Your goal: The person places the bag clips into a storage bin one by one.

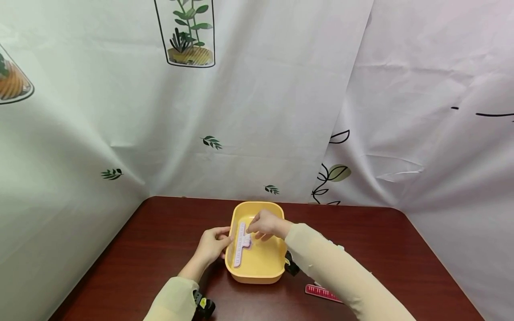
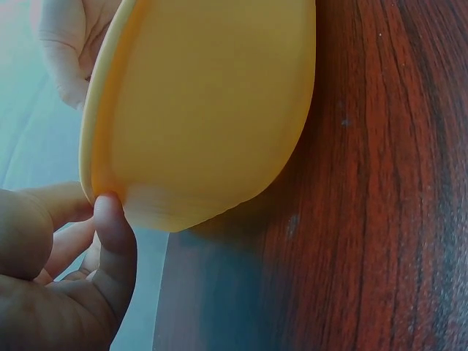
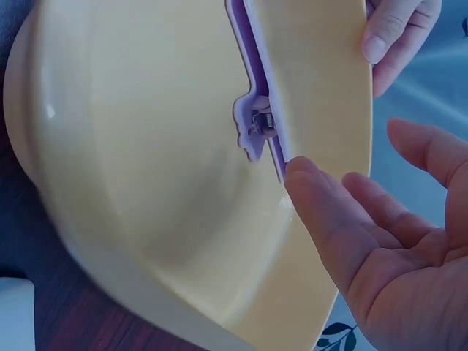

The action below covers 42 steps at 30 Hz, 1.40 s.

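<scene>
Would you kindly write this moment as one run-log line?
left hand: pinches yellow tray at rim | right hand: over tray, at purple clip | purple clip: inside tray | red strip: on table

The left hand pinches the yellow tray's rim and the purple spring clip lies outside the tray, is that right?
Not quite: the purple spring clip is inside the yellow tray, as the head view shows. The left hand does pinch the tray's rim.

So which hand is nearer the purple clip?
Right. The right hand is at the purple clip; the left hand grips the tray by its left rim, apart from the clip.
</scene>
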Available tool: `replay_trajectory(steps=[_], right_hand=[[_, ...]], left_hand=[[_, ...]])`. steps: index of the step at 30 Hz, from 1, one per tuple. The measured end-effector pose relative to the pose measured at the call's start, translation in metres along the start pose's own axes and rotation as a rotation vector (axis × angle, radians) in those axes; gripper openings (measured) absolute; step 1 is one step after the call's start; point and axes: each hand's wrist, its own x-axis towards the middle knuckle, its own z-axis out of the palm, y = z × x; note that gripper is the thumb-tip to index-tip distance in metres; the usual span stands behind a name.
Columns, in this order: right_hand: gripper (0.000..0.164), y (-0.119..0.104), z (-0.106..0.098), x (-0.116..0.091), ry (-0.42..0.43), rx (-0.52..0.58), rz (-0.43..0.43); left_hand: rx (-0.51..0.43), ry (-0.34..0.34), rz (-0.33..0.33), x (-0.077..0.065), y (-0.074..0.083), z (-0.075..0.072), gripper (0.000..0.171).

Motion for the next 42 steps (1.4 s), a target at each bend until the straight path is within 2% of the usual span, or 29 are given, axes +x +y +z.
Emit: replay_trajectory(steps=[16, 36, 42], right_hand=[[0.032, 0.004, -0.006, -0.010, 0.009, 0.065, -0.031], [0.029, 0.012, -0.009, -0.025, -0.011, 0.196, -0.061], [0.035, 0.016, -0.013, -0.029, -0.006, 0.210, -0.081]], left_hand=[[0.010, 0.004, 0.002, 0.001, -0.002, 0.001, 0.039], [0.014, 0.010, 0.000, 0.002, -0.002, 0.002, 0.041], [0.019, 0.011, -0.003, 0.001, -0.001, 0.002, 0.041]])
